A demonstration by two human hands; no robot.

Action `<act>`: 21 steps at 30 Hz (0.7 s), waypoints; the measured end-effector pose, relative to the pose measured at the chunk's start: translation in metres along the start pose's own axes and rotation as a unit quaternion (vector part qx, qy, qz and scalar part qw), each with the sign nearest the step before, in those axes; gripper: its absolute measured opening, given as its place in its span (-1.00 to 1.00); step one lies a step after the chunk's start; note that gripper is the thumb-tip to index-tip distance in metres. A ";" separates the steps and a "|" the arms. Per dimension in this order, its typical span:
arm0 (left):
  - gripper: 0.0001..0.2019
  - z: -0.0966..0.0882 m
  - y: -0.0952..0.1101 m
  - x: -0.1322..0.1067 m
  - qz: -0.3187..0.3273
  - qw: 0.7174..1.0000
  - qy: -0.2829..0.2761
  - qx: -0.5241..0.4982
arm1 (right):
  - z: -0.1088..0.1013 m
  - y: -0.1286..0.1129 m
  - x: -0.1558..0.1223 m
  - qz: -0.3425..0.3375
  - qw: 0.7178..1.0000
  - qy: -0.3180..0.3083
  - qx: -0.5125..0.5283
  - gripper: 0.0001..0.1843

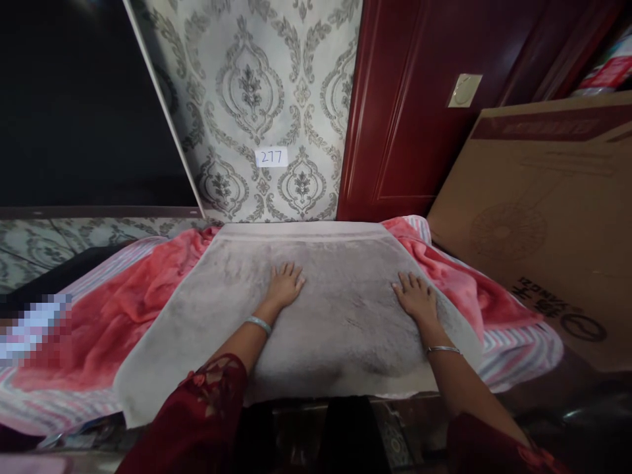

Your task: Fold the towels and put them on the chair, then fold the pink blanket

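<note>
Grey plush cloth (345, 355) lies spread over a coral blanket (113, 309), its far edge near the patterned wall (257, 99). The left hand (285, 284) and right hand (417, 297) rest palm-down upon it, well apart. Each grip is loose, fingers spread, nothing clamped. The step in hand is judged to be smoothing; the next move calls for flat, even pressure.

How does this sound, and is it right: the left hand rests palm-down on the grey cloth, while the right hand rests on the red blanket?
Not quite: the right hand rests on the grey cloth too, not on the red blanket, as the head view shows. The left hand does rest palm-down on the grey cloth, as you said.
</note>
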State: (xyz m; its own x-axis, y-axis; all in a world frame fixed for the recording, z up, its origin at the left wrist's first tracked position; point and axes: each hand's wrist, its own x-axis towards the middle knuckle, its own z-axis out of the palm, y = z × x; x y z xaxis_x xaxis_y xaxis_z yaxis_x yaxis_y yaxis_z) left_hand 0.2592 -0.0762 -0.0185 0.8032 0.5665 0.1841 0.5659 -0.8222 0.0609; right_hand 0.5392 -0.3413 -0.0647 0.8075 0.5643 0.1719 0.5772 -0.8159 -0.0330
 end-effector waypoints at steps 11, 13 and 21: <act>-0.52 0.006 -0.008 -0.006 -0.004 0.999 0.038 -0.031 | 0.002 0.001 -0.001 -0.008 1.000 0.009 -0.002 -0.34; -0.54 0.007 -0.009 -0.007 -0.007 0.998 0.047 -0.037 | 0.003 0.000 0.000 -0.007 1.000 0.009 -0.007 -0.35; -0.59 0.004 -0.007 -0.010 -0.007 0.996 0.078 -0.050 | 0.004 -0.001 0.002 0.000 1.000 0.004 -0.009 -0.34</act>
State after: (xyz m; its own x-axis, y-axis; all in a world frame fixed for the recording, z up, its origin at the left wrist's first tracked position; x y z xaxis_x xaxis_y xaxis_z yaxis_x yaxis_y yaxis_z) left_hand 0.2478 -0.0762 -0.0244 0.7521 0.5696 0.3314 0.5501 -0.8196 0.1604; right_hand 0.5401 -0.3388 -0.0682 0.8069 0.5629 0.1791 0.5743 -0.8185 -0.0155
